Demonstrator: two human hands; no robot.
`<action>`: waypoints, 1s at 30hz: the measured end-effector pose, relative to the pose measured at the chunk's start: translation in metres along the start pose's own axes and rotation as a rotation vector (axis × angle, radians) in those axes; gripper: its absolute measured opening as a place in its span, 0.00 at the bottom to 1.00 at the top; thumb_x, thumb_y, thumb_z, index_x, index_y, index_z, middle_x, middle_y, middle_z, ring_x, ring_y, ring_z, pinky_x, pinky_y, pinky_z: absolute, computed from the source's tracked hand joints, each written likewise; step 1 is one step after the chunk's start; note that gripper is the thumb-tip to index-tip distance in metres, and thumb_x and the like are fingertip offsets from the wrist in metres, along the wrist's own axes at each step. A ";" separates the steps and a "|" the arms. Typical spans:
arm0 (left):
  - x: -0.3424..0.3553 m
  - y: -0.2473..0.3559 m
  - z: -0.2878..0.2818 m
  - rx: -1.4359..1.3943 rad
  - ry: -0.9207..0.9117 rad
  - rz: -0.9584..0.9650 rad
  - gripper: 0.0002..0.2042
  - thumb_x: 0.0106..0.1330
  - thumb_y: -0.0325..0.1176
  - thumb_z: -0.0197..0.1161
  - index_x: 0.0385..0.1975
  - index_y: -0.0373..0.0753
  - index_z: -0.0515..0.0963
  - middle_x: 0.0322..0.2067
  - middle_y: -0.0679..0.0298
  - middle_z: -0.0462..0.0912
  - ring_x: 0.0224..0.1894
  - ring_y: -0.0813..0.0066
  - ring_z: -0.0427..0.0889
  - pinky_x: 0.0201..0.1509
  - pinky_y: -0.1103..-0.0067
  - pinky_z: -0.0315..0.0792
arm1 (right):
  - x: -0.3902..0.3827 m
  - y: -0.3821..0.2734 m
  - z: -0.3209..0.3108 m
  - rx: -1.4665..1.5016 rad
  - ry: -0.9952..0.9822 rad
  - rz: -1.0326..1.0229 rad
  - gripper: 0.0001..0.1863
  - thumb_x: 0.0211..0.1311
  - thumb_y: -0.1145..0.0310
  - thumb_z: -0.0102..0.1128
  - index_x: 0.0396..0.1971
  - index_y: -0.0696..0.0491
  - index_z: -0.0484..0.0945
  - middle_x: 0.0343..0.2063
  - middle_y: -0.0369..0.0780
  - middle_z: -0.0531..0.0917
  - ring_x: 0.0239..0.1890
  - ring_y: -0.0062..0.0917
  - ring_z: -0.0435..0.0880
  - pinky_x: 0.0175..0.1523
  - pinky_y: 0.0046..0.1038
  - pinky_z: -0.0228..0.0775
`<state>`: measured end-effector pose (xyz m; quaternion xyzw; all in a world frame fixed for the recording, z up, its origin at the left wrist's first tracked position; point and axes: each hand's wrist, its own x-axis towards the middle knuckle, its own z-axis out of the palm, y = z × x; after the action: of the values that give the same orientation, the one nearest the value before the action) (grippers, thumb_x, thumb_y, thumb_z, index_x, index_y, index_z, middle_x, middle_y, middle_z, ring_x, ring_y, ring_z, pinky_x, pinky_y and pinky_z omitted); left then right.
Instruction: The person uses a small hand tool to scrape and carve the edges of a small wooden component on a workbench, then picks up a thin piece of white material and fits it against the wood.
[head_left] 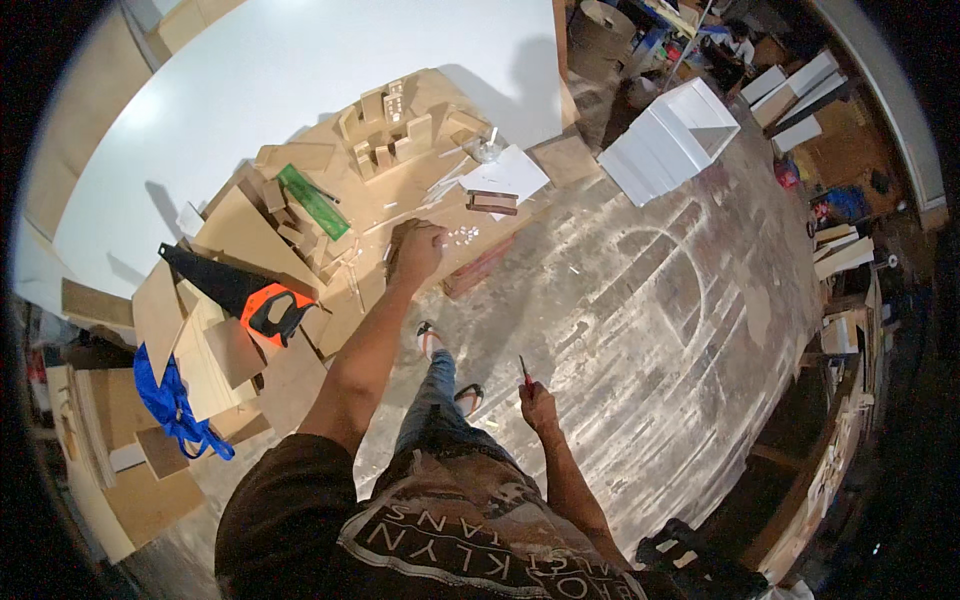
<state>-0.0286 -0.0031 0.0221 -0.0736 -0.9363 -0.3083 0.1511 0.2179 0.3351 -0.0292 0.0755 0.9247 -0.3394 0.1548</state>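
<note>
My left hand reaches over the near edge of the wooden work board. Its fingers look curled together, and I cannot make out what, if anything, is between them. Several small white bits lie just to its right. Down at my right side, away from the board, my right hand is closed around a red-handled knife whose thin dark blade points up. Beyond my left hand stands a small wooden model built of upright pieces. White paper and a brown framed block sit right of it.
A handsaw with an orange and black handle lies at the left over thin wood sheets. Nearby are a green strip and a blue bag. A white box stands on the concrete floor. Shelving with offcuts lines the right.
</note>
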 end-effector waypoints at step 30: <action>-0.054 -0.012 -0.033 0.031 0.016 0.033 0.06 0.50 0.30 0.71 0.27 0.38 0.85 0.32 0.60 0.85 0.41 0.60 0.81 0.48 0.65 0.73 | -0.004 0.014 0.011 -0.045 -0.095 0.067 0.22 0.68 0.51 0.56 0.34 0.60 0.77 0.29 0.58 0.82 0.37 0.57 0.82 0.39 0.49 0.73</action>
<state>0.0271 -0.0350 0.0230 -0.0842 -0.9385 -0.2916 0.1649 0.2278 0.3386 -0.0442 0.0868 0.9208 -0.3162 0.2113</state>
